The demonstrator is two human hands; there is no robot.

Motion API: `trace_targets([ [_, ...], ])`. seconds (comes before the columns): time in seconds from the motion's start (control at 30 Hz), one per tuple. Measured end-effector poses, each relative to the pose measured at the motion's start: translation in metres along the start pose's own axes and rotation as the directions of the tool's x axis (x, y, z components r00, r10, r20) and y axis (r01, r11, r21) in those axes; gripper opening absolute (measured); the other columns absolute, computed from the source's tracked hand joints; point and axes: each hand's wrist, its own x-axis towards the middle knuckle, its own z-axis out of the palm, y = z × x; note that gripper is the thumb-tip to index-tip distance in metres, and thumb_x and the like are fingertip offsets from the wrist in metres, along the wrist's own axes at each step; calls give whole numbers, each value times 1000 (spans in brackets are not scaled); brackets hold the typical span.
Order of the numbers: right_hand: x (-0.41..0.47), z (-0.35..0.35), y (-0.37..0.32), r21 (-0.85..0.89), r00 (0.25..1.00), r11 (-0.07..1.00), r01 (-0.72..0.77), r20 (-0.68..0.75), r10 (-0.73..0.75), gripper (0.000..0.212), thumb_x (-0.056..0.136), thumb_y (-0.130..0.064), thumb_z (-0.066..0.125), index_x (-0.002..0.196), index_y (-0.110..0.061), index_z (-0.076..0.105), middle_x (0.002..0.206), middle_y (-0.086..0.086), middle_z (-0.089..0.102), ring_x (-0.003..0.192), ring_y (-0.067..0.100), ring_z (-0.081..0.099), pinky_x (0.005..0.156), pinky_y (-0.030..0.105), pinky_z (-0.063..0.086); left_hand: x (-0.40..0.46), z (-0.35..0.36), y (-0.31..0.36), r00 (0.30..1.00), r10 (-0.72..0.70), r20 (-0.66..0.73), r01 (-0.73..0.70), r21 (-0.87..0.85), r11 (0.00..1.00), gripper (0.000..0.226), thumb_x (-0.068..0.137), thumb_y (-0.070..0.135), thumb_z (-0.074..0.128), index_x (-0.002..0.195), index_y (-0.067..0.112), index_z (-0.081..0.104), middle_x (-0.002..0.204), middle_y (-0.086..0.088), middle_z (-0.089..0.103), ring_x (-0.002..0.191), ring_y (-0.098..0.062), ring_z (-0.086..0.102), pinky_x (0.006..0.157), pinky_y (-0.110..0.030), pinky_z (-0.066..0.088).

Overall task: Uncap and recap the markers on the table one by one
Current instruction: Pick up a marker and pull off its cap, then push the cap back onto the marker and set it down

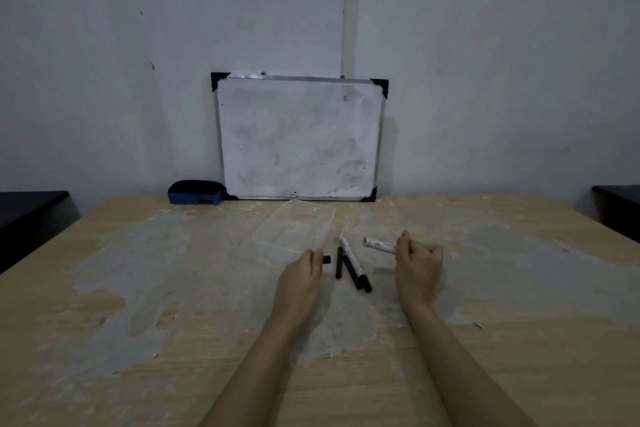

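Observation:
My right hand (417,265) holds a white marker body (379,245) that sticks out to the left, a little above the table. A small black cap (325,259) pokes out of the fingers of my left hand (304,272). The cap and the marker body are apart. Between my hands lie other markers on the wooden table (173,305): a white one with a black cap (353,262) lying diagonally and a short black one (338,267) beside it.
A clear plastic container (294,229) lies just beyond my left hand. A whiteboard (299,139) leans on the wall at the table's far edge, with a blue eraser (195,192) to its left. Dark furniture flanks the table on both sides.

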Motion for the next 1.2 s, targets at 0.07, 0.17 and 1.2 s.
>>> trace_targets([
  [0.07,-1,3,1,27,1000,1000,-10,16,9,33,91,-15,51,77,5,73,49,-10,32,83,30,45,62,38,39,0,3,-1,998,59,27,-63,196,979,24,97,34,35,81,20,45,73,5,56,68,-16,55,55,-27,37],
  [0.17,-1,2,4,41,998,998,-44,37,42,34,92,-15,49,76,4,73,47,-9,33,80,22,38,59,30,30,1,7,-3,993,104,47,-114,462,880,20,95,31,40,95,12,47,91,-7,61,81,-23,58,61,-30,38],
  [1.2,-5,-14,-60,409,932,900,149,245,-266,48,85,-14,64,125,-9,38,77,-1,57,70,18,62,66,30,55,-2,12,29,752,-423,506,501,-855,-131,22,96,3,40,90,-10,57,51,-15,65,67,-20,57,42,-21,57],
])
